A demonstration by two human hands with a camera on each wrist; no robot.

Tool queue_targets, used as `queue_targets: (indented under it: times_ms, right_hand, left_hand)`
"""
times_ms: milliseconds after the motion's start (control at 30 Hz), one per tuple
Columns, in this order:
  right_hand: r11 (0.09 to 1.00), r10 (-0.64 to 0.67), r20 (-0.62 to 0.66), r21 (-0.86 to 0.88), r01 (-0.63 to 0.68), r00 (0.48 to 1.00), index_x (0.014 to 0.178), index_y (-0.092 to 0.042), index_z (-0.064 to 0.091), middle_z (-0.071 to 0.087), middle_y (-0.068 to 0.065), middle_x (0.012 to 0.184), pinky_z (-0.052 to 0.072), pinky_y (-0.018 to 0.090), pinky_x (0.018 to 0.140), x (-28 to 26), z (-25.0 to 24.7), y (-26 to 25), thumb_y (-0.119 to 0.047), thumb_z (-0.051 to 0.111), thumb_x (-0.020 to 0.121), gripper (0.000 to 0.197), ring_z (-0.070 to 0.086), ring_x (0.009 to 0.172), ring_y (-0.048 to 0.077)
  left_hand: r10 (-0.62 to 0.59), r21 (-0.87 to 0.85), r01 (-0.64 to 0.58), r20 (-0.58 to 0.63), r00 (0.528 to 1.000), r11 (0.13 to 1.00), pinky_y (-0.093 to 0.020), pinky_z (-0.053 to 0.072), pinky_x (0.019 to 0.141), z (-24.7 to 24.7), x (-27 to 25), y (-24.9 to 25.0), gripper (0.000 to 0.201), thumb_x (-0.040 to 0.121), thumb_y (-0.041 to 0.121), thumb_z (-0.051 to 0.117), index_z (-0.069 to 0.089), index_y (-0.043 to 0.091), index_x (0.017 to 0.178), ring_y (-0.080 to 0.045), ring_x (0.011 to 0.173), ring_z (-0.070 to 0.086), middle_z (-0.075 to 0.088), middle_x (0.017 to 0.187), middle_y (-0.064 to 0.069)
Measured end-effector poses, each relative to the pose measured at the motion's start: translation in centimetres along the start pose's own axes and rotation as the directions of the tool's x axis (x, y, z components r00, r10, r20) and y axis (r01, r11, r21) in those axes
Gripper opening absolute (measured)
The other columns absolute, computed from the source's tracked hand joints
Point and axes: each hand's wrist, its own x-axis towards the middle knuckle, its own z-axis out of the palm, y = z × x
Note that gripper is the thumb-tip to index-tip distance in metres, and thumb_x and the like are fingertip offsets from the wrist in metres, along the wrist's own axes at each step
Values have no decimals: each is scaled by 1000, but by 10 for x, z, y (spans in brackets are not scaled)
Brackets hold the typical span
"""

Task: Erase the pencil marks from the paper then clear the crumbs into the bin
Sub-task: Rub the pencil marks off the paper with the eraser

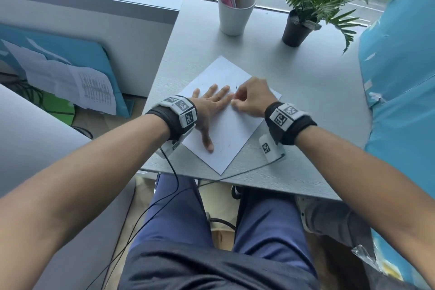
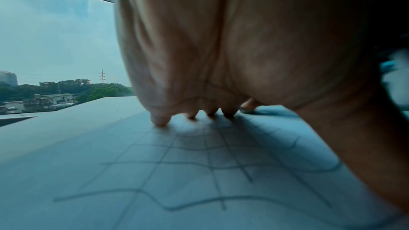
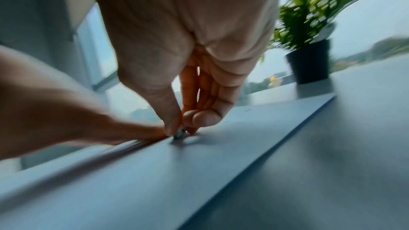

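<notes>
A white paper [image 1: 237, 129] lies skewed on the grey table [image 1: 306, 106]. My left hand [image 1: 215, 114] presses flat on it, fingers spread. In the left wrist view the palm [image 2: 221, 59] hangs over a grid of wavy pencil marks [image 2: 188, 162]. My right hand [image 1: 234, 101] pinches a small eraser [image 3: 179, 133] between thumb and fingers and holds its tip on the paper [image 3: 155, 181], right beside my left fingertips [image 2: 161, 122]. Faint marks [image 1: 222, 148] show near my left thumb and a dark speck [image 1: 236, 88] beyond the fingers. No bin is in view.
A white cup of pens [image 1: 235, 16] and a potted plant [image 1: 297, 30] stand at the back of the table by the window. Blue sheeting [image 1: 400, 77] borders the right side. Thin cables [image 1: 235, 174] run over the table's front edge.
</notes>
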Motion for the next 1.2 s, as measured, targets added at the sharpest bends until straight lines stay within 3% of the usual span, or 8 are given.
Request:
queue_targets:
  times_ms: [133, 333, 567, 733, 833, 1000, 1100, 1200]
  right_hand:
    - [997, 69, -90, -25, -72, 994, 78, -8, 78, 74, 8, 79, 50, 25, 71, 12, 0, 5, -20, 68, 79, 15, 66, 72, 20]
    - [993, -99, 182, 75, 87, 978, 68, -11, 74, 70, 2, 65, 50, 22, 55, -54, 39, -36, -14, 71, 77, 10, 62, 56, 12]
    - [991, 99, -74, -83, -105, 992, 80, -11, 79, 75, 7, 82, 49, 21, 72, 17, -4, 1, -21, 68, 77, 15, 70, 79, 22]
    - [997, -3, 101, 73, -4, 995, 69, -8, 73, 70, 5, 67, 52, 29, 56, -52, 46, -40, -15, 70, 78, 12, 64, 59, 17]
    - [992, -13, 141, 123, -4, 990, 78, -9, 77, 73, 2, 75, 58, 27, 67, -57, 45, -37, -18, 75, 78, 9, 67, 67, 12]
    - [993, 62, -68, -92, -68, 996, 78, -22, 72, 67, 4, 101, 47, 29, 92, -24, -1, 19, -24, 73, 78, 2, 61, 98, 20]
    - [978, 113, 48, -183, -102, 992, 71, -30, 65, 67, 0, 111, 44, 31, 99, -19, -10, 47, -25, 73, 76, 11, 57, 111, 22]
    - [985, 83, 13, -153, -80, 996, 71, -31, 63, 67, -2, 108, 43, 31, 98, -19, -5, 52, -26, 70, 77, 11, 57, 109, 20]
  left_hand:
    - [0, 2, 0, -2, 1000, 1000, -62, -12, 117, 0, 0, 0, 169, 40, 57, 94, -30, 24, 151, -22, 143, -36, -39, 156, 8]
    - [17, 16, -17, -4, 1000, 1000, -60, -17, 114, 4, 6, -3, 174, 35, 66, 91, -33, 24, 149, -24, 141, -38, -41, 154, 7]
    - [7, 18, -6, -12, 1000, 1000, -62, -12, 116, 1, 0, 1, 170, 39, 59, 93, -30, 24, 151, -22, 143, -35, -39, 156, 7]
    - [9, 67, -8, -9, 1000, 998, -62, -14, 114, 2, 5, 0, 172, 38, 64, 91, -34, 23, 148, -26, 142, -36, -42, 154, 4]
    - [22, 94, -21, -8, 1000, 995, -61, -16, 111, 3, 5, 2, 173, 36, 65, 91, -35, 23, 148, -25, 141, -37, -42, 154, 4]
    - [118, 47, -116, -51, 992, 992, -55, -17, 115, 10, -3, -11, 166, 39, 69, 88, -25, 29, 153, -20, 143, -34, -35, 158, 7]
    - [136, 74, -130, -76, 988, 989, -52, -13, 117, 17, -12, -21, 145, 56, 77, 75, -18, 30, 156, -19, 147, -26, -28, 161, 7]
    - [11, 186, 19, -157, 987, 982, -52, -4, 122, 21, -26, -17, 112, 81, 78, 49, -10, 22, 158, -23, 152, -10, -17, 165, -2]
